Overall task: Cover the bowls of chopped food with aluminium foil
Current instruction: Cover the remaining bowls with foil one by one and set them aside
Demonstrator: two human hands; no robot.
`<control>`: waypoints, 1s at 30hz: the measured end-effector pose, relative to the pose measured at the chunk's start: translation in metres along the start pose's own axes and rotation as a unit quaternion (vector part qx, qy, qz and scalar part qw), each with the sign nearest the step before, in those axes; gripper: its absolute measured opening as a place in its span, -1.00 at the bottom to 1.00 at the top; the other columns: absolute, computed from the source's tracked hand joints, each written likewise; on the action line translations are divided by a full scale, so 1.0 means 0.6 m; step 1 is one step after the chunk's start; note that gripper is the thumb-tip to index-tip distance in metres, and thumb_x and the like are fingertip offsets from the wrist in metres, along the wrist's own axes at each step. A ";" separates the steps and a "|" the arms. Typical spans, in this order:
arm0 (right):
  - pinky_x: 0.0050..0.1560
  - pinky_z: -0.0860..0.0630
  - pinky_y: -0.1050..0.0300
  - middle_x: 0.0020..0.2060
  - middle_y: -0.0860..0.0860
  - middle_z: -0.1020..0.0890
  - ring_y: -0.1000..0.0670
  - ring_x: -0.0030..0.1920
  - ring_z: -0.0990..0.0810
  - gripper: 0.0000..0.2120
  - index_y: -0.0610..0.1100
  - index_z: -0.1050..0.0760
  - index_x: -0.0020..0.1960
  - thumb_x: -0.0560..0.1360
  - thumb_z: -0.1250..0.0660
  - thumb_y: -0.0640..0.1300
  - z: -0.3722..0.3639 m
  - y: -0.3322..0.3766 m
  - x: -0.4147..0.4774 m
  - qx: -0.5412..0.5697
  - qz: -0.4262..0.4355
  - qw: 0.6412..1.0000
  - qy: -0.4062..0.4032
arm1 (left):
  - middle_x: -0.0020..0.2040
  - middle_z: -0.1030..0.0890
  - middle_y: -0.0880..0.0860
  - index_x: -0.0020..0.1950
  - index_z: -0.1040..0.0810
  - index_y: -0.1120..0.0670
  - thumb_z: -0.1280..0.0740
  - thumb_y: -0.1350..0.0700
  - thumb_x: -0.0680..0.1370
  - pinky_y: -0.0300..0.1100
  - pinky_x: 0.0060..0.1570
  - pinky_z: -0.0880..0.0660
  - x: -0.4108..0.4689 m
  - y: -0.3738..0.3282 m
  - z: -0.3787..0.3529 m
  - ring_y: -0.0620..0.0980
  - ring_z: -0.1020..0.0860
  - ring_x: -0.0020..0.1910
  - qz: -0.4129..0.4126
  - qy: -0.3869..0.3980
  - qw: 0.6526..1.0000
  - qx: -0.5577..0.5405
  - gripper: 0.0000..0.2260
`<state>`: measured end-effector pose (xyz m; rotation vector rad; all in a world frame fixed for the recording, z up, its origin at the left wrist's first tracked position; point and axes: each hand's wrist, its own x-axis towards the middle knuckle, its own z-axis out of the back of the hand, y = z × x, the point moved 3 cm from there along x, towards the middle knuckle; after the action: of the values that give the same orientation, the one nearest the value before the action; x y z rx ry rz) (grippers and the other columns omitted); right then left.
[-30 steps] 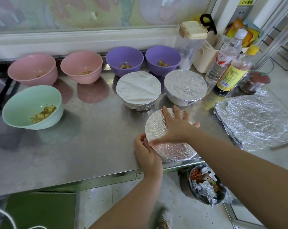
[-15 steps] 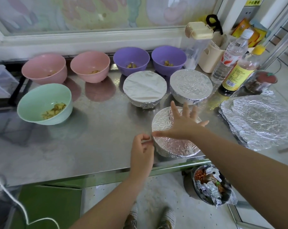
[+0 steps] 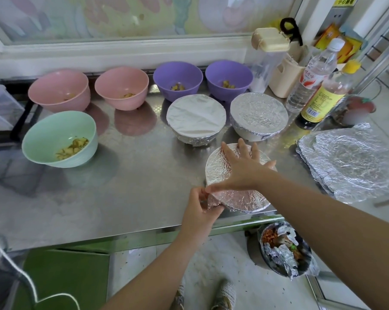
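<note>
Right hand flat, fingers splayed, pressing foil atop bowl, lower centre of frame, near surface edge. Left hand pinching foil against bowl's side.

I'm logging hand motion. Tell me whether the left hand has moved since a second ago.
Yes, slightly. The left hand has stayed at the near-left rim of the foil-covered bowl, going from pressing its side to pinching the foil edge.

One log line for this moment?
step: crimping foil on third bowl | right hand: flat on top | left hand: pinching rim | covered: two | uncovered: five
</note>
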<state>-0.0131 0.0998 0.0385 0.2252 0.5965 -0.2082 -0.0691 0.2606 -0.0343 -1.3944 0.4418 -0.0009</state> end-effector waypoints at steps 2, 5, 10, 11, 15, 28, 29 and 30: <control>0.32 0.23 -0.70 0.58 0.00 0.44 -0.26 0.56 0.45 0.37 0.29 0.42 0.57 0.06 -0.32 0.69 -0.001 -0.001 0.002 0.000 0.002 1.000 0.000 | -0.07 -0.63 0.06 0.04 -0.45 -0.18 -0.51 0.14 0.44 -0.15 -0.05 -0.52 0.003 0.007 0.004 -0.04 -0.56 -0.11 0.016 0.007 0.999 -0.032 -0.66; 0.33 0.23 -0.70 0.57 0.01 0.45 -0.26 0.55 0.46 0.37 0.30 0.43 0.56 0.05 -0.31 0.70 -0.002 -0.002 0.003 -0.002 0.001 1.000 0.000 | -0.02 -0.67 0.13 0.04 -0.50 -0.18 -0.47 0.09 0.39 0.03 0.09 -0.56 0.004 0.011 0.013 0.06 -0.61 -0.01 0.046 0.034 0.996 -0.067 -0.69; 0.32 0.23 -0.70 0.57 0.01 0.46 -0.26 0.55 0.47 0.38 0.30 0.44 0.55 0.03 -0.29 0.71 -0.004 -0.003 0.006 -0.004 0.000 1.000 -0.001 | -0.16 -0.63 -0.01 0.09 -0.57 0.11 -0.39 0.34 0.53 -0.09 0.05 -0.57 0.019 0.009 0.028 -0.05 -0.56 -0.11 0.063 0.071 0.992 -0.085 -0.80; 0.32 0.22 -0.71 0.57 0.01 0.46 -0.26 0.55 0.47 0.38 0.30 0.44 0.55 0.03 -0.29 0.71 -0.004 -0.003 0.006 -0.004 0.001 1.000 -0.001 | -0.16 -0.62 -0.01 0.07 -0.59 0.10 -0.39 0.34 0.53 -0.07 0.05 -0.59 0.022 0.006 0.032 -0.04 -0.57 -0.11 0.069 0.073 0.992 -0.079 -0.81; 0.33 0.22 -0.71 0.57 0.02 0.46 -0.26 0.55 0.47 0.36 0.31 0.45 0.55 0.06 -0.31 0.70 -0.005 -0.004 0.006 -0.005 0.002 1.000 -0.005 | -0.30 -0.58 -0.06 -0.11 -0.60 0.06 -0.42 0.31 0.52 -0.34 -0.32 -0.45 0.030 -0.009 0.037 -0.12 -0.50 -0.35 0.083 0.052 0.995 -0.034 -0.86; 0.34 0.20 -0.70 0.59 0.02 0.42 -0.26 0.56 0.44 0.36 0.29 0.45 0.55 0.08 -0.31 0.70 -0.007 -0.003 0.003 -0.011 0.002 1.000 -0.017 | -0.35 -0.52 0.10 -0.08 -0.58 0.21 -0.28 0.44 0.47 -0.29 -0.44 -0.33 0.050 -0.028 0.013 -0.03 -0.46 -0.36 0.271 0.012 0.959 -0.087 -0.81; 0.35 0.19 -0.70 0.59 0.02 0.41 -0.26 0.56 0.43 0.35 0.29 0.45 0.55 0.09 -0.31 0.70 -0.007 -0.003 0.003 -0.010 0.002 1.000 -0.018 | -0.34 -0.53 0.10 -0.07 -0.57 0.20 -0.27 0.46 0.48 -0.27 -0.40 -0.40 0.049 -0.027 0.009 -0.03 -0.50 -0.33 0.286 0.005 0.952 -0.111 -0.80; 0.35 0.19 -0.70 0.59 0.01 0.41 -0.26 0.57 0.43 0.34 0.29 0.44 0.56 0.10 -0.31 0.69 -0.007 -0.002 0.003 -0.010 0.003 1.000 -0.019 | -0.33 -0.54 0.10 -0.06 -0.55 0.19 -0.26 0.47 0.49 -0.24 -0.34 -0.46 0.048 -0.027 0.006 -0.02 -0.53 -0.30 0.298 -0.001 0.945 -0.136 -0.79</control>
<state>-0.0140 0.0993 0.0338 0.2025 0.5591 -0.1994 -0.0373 0.2535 -0.0273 -1.4797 0.8732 0.5751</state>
